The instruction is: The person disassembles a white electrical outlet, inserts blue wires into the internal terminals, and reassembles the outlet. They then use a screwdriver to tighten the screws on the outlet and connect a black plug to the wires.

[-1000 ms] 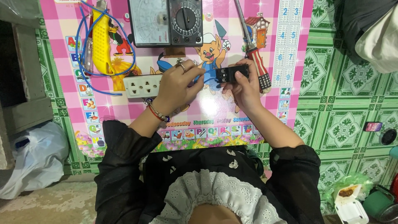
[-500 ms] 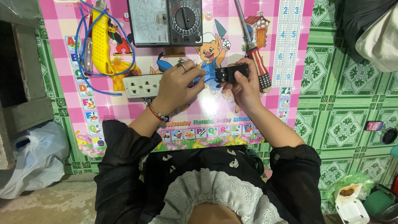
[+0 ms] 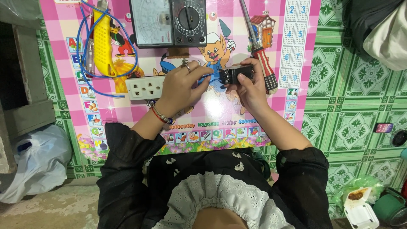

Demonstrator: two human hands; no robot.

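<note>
My right hand [image 3: 252, 89] grips a small black plug-like block [image 3: 234, 75] above a pink cartoon poster mat [image 3: 220, 123]. My left hand [image 3: 182, 87], with a ring and a beaded bracelet, is closed around a thin blue tool whose tip [image 3: 207, 76] points at the block's left side. A white socket strip [image 3: 145, 87] lies just left of my left hand.
An analog multimeter [image 3: 167, 21] sits at the mat's top. A yellow tool with blue wire [image 3: 104, 42] lies top left. A red-and-white-handled screwdriver [image 3: 263, 59] rests right of the block. A white plastic bag [image 3: 36, 161] lies at left, a food box [image 3: 358, 208] at bottom right.
Both hands stay in nearly the same place; the blue tool's tip stays at the black block. No clear movement.
</note>
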